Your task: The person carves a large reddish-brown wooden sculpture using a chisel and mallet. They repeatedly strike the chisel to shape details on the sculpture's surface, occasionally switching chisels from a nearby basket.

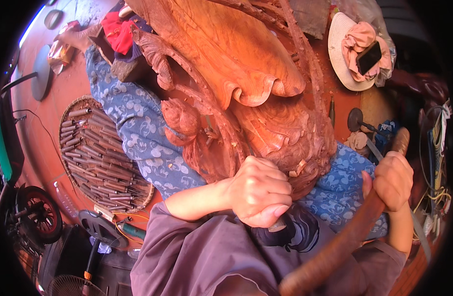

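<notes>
A large reddish-brown wood carving (268, 123) lies across my lap, with a broad smooth leaf-like form, curled edges, twisting stems and a bud (179, 116) on its left. My left hand (258, 190) is closed in a fist at the near end of the carving, around a chisel (277, 226). Only the chisel's butt shows below the thumb; its blade is hidden. To the right, my right hand (393, 183) grips a long wooden mallet (335, 241), whose thick, blurred end points down toward me, apart from the chisel. Pale wood chips (298, 168) rest on the carving beyond my left fist.
On the tiled floor at left stands a round basket (150, 196) full of chisels. A green power tool (131, 230) with a cord lies below it. A brimmed hat (337, 54) with pink cloth and a phone (369, 57) is at far right. A wheel (39, 212) stands lower left.
</notes>
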`<state>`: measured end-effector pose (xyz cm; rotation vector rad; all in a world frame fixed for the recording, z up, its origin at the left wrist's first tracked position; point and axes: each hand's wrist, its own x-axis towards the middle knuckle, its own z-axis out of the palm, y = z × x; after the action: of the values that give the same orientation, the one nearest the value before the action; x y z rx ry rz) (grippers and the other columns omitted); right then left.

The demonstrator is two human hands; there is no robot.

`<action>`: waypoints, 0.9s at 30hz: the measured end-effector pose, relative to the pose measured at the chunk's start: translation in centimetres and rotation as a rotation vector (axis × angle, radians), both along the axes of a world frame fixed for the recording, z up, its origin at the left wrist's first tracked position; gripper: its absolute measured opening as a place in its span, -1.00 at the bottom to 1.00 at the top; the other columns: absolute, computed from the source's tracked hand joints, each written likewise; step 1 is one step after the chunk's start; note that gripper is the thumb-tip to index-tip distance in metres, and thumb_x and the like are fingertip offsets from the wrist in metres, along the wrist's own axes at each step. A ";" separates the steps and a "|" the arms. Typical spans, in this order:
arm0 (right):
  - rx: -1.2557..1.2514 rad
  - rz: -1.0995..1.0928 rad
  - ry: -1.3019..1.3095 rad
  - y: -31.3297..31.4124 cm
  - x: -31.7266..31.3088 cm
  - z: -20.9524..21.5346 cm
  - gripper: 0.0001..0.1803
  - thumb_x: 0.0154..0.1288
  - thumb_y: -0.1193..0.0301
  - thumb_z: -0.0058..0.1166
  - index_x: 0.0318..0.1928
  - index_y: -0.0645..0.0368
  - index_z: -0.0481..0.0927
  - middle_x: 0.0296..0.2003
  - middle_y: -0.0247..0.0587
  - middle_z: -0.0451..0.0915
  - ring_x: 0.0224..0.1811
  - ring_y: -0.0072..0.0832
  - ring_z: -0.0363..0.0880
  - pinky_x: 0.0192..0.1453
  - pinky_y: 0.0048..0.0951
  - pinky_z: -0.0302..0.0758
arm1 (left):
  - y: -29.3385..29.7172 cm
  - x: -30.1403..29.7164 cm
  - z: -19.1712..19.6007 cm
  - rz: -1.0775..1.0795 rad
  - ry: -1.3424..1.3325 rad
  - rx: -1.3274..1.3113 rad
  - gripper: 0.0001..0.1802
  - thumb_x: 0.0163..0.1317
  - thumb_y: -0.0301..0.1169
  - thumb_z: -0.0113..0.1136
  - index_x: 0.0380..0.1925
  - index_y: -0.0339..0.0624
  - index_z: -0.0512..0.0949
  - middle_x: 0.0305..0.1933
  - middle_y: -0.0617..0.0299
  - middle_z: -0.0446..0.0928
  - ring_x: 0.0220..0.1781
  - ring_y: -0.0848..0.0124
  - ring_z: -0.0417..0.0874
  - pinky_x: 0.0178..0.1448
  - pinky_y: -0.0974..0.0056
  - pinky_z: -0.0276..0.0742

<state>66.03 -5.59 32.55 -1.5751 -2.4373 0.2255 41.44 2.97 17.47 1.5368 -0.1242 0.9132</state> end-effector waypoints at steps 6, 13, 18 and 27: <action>-0.006 -0.070 -0.093 -0.1 0.1 0.2 -0.72 -0.15 0.76 0.25 -0.51 0.22 0.42 -0.58 -0.20 0.42 -0.57 -0.25 0.43 -0.47 -0.26 0.46 | -0.1 0.1 -0.1 0.013 0.028 0.023 -0.83 0.03 -0.37 0.07 -0.69 -0.10 0.48 -0.65 0.28 0.32 -0.65 0.29 0.42 -0.58 0.21 0.30; 0.010 -0.043 -0.114 -0.1 0.7 0.1 -0.70 -0.20 0.74 0.29 -0.53 0.21 0.41 -0.57 -0.22 0.42 -0.56 -0.26 0.44 -0.44 -0.25 0.48 | 0.1 0.1 0.0 0.027 0.031 -0.008 -0.83 0.03 -0.37 0.07 -0.67 -0.13 0.50 -0.65 0.27 0.35 -0.64 0.27 0.43 -0.57 0.20 0.31; 0.049 0.017 -0.026 0.2 1.2 -0.9 -0.70 -0.21 0.72 0.32 -0.53 0.21 0.42 -0.57 -0.21 0.42 -0.57 -0.26 0.44 -0.44 -0.26 0.47 | 0.2 0.0 0.0 0.019 0.055 0.024 -0.84 0.02 -0.37 0.08 -0.67 -0.13 0.51 -0.64 0.27 0.37 -0.64 0.28 0.44 -0.57 0.20 0.31; -0.086 -0.093 -0.195 0.4 1.2 0.0 -0.69 -0.20 0.74 0.30 -0.50 0.20 0.43 -0.59 -0.22 0.42 -0.57 -0.27 0.45 -0.44 -0.26 0.48 | 0.2 0.4 0.0 0.025 0.093 0.030 -0.85 0.04 -0.40 0.10 -0.65 -0.15 0.53 -0.64 0.27 0.37 -0.64 0.28 0.43 -0.57 0.19 0.29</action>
<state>67.27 -5.17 32.55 -1.8212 -2.5198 0.1699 41.83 3.13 17.48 1.6088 -0.0515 0.8614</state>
